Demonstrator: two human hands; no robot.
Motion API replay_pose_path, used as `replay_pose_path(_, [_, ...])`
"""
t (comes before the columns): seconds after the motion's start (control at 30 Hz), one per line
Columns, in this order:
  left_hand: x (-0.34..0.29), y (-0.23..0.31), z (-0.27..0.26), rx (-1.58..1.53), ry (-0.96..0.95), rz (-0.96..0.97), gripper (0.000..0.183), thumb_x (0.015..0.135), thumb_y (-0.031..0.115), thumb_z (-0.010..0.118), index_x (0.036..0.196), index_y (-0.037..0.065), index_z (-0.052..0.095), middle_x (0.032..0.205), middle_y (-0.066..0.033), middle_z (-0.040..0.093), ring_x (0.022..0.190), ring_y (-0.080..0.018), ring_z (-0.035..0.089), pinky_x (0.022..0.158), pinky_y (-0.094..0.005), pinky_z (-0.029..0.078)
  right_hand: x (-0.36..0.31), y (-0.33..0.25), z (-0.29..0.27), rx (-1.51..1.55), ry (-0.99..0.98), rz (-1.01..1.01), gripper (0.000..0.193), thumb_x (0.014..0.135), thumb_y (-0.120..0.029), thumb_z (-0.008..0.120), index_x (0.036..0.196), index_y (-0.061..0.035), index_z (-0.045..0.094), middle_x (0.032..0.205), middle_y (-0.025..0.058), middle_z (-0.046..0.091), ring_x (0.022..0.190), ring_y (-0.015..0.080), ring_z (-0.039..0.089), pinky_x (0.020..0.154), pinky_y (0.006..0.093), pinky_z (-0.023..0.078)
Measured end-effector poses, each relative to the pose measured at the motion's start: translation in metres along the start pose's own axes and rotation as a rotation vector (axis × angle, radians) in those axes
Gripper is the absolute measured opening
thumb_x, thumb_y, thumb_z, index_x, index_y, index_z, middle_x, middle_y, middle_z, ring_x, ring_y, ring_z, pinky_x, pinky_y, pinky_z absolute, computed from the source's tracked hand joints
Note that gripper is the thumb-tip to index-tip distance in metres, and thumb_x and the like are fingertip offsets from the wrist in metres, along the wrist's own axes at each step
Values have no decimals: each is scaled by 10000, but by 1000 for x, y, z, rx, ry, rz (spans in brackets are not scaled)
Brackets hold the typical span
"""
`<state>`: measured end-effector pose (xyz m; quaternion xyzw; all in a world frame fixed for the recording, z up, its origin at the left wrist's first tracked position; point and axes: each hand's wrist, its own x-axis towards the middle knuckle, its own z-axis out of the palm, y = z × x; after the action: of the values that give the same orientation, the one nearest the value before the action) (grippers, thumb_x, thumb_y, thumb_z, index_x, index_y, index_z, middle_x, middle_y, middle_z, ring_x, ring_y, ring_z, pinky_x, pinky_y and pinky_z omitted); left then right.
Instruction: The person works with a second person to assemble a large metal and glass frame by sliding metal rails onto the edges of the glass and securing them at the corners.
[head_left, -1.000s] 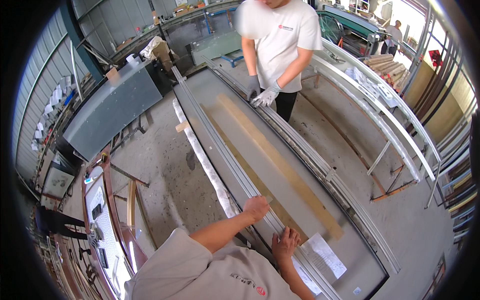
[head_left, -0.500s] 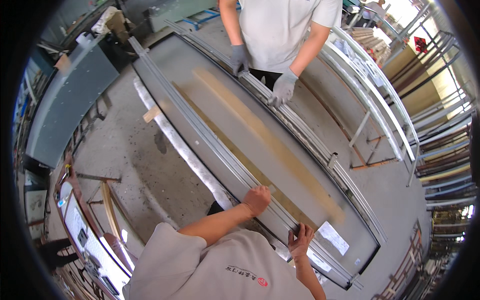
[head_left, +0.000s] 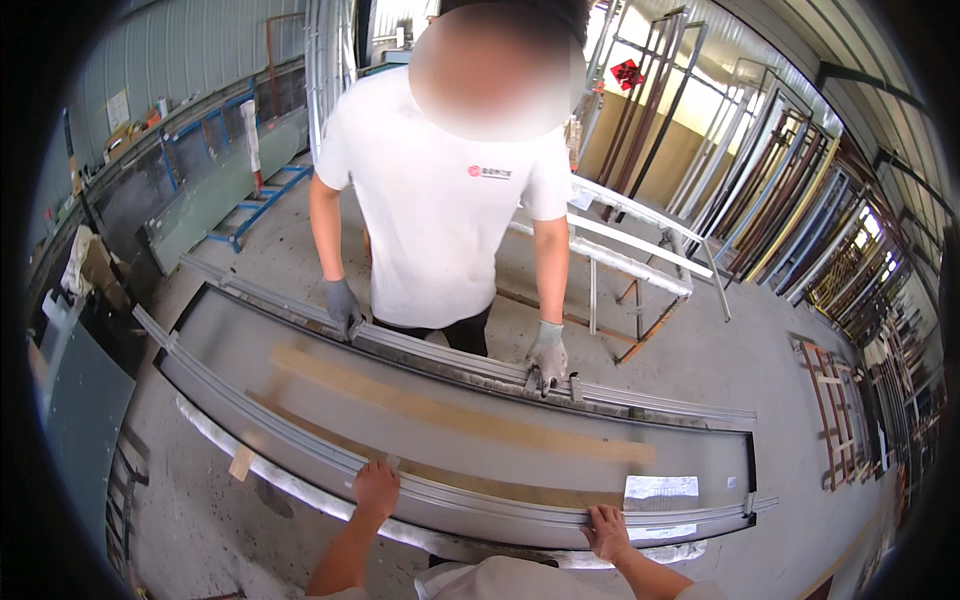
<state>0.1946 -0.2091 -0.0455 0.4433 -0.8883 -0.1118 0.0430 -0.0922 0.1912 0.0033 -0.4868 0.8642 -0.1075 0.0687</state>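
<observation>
Two bare hands, left (head_left: 376, 489) and right (head_left: 605, 530), clamped on the near rail of the long grey metal-framed glass panel (head_left: 470, 425) between two people, gloved hands (head_left: 547, 352) probably gripping the far rail: best kept level, lifting evenly together.

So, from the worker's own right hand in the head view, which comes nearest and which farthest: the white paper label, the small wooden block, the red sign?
1. White paper label, just right of the right hand, on the panel.
2. Small wooden block, far left, under the frame's edge.
3. Red sign, high on the back wall.
</observation>
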Motion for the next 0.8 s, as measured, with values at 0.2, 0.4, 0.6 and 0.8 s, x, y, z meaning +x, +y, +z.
replay_pose_path(0.2, [-5, 11, 2, -117, 74, -117, 292, 762, 271, 623, 894, 16, 568, 924, -168, 588, 912, -341, 582, 809, -439, 482, -4, -8, -6, 4, -8, 28, 490, 776, -252, 666, 1195, -63, 495, 1153, 149, 499, 1089, 360, 451, 939, 450, 371])
replay_pose_path(0.4, [-9, -3, 6, -140, 144, 47, 270, 726, 252, 640, 835, 18, 557, 859, -162, 580, 862, -345, 577, 765, -456, 479, -3, -10, -5, 6, -37, 44, 518, 777, -255, 657, 1228, -68, 482, 1184, 153, 492, 1107, 366, 448, 944, 458, 372])
replay_pose_path(0.6, [-4, -9, 2, -52, 218, 44, 298, 719, 261, 661, 851, 12, 566, 849, -142, 574, 847, -317, 573, 760, -427, 480, -3, -11, -7, -13, -61, 72, 521, 774, -255, 659, 1229, -78, 477, 1206, 155, 484, 1113, 371, 447, 944, 468, 374])
replay_pose_path(0.8, [-2, -11, 11, -65, 305, 37, 328, 702, 245, 669, 880, -1, 544, 838, -156, 562, 827, -333, 560, 722, -444, 474, 1, -12, -8, -33, -76, 75, 536, 760, -248, 682, 1226, -82, 476, 1215, 150, 477, 1128, 369, 438, 952, 469, 368])
